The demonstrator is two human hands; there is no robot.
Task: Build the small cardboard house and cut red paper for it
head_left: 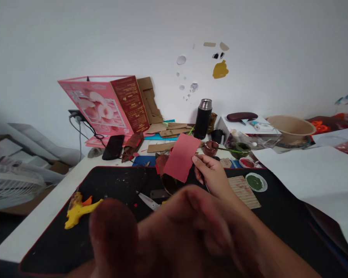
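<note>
My right hand (211, 174) is raised over the black mat (116, 181) and pinches the lower right edge of a red paper sheet (181, 156) between thumb and fingers. The sheet stands tilted, above a dark brown round piece (169, 183) on the mat. My left hand (168, 231) is very close to the camera at the bottom middle. It is a blurred mass, and its fingers cannot be made out. Scissors (147, 200) lie on the mat just beyond it.
A yellow glue gun (78, 212) lies at the mat's left. Behind are a phone (113, 146), a pink box (98, 104), cardboard scraps (168, 131), a black flask (203, 117) and a tan bowl (291, 127). A green paint dish (255, 182), corrugated card (245, 191) and white paper (307, 173) lie right.
</note>
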